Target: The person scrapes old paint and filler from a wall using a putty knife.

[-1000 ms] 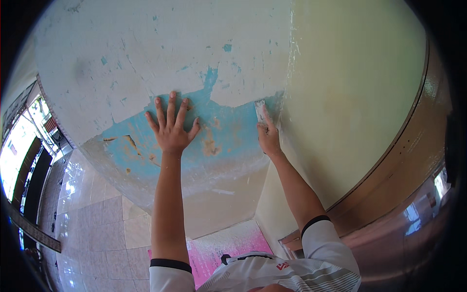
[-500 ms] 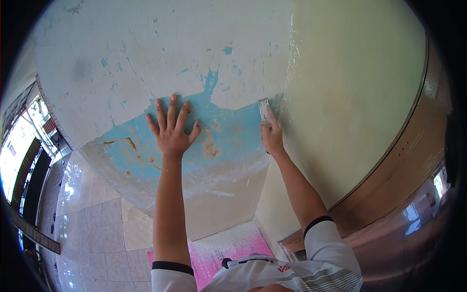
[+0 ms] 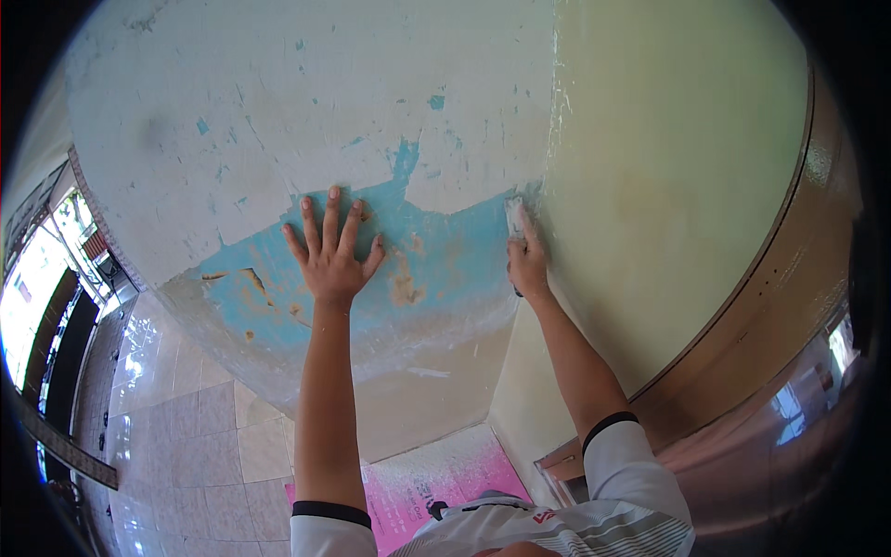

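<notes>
A blue patch (image 3: pixel 436 251) is already bared on the wall (image 3: pixel 278 102); much paint is left above, the left hand (image 3: pixel 329 260) spread flat, the right hand (image 3: pixel 527 265) gripping a scraper (image 3: pixel 513 218).

The person is wearing a white short-sleeved shirt (image 3: pixel 557 534) with black bands edging both sleeves, grey stripes running across the chest at six o'clock, and a small red marking showing there. Both forearms are showing bare.

Left hand (image 3: pixel 329 255), centre-left of frame: fingers spread, palm pressed flat, forearm straight up from the lower edge. Right hand (image 3: pixel 527 265), centre: fingers closed in a grip, arm extended from lower right
</notes>
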`<move>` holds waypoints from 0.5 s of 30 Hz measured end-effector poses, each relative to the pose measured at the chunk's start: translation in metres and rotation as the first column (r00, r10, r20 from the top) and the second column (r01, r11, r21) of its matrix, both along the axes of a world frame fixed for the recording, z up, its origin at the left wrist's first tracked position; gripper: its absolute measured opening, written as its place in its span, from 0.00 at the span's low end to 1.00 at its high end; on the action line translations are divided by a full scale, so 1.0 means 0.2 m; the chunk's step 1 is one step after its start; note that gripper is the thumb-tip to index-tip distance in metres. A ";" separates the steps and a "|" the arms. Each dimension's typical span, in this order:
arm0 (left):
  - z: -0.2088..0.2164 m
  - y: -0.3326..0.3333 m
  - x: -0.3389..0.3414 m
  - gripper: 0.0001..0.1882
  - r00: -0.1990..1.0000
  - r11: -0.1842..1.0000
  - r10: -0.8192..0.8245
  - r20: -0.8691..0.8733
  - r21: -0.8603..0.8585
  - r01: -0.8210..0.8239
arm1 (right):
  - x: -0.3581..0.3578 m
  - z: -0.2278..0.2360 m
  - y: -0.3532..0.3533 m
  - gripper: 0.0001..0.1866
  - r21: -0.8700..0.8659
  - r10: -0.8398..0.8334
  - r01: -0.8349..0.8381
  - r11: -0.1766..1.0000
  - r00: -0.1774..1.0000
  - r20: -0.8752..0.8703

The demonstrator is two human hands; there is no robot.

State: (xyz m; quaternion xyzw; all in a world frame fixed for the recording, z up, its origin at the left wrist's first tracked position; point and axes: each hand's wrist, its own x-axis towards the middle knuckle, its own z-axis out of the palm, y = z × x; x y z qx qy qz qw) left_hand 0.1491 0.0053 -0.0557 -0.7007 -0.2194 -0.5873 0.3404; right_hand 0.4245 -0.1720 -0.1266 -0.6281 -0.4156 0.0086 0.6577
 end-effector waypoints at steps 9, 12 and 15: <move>0.00 -0.01 0.01 0.29 1.000 1.000 -0.002 0.006 0.002 0.002 | 0.10 -0.10 0.02 0.36 0.093 0.022 -0.024 0.995 1.000 0.016; -0.01 -0.01 0.01 0.29 1.000 1.000 -0.002 0.003 -0.005 0.002 | 0.10 -0.02 0.03 0.35 0.101 -0.010 0.012 0.995 1.000 -0.016; 0.00 0.00 -0.01 0.28 1.000 1.000 -0.006 0.013 0.000 0.006 | 0.03 0.15 -0.01 0.35 0.117 0.093 -0.070 0.991 0.975 -0.201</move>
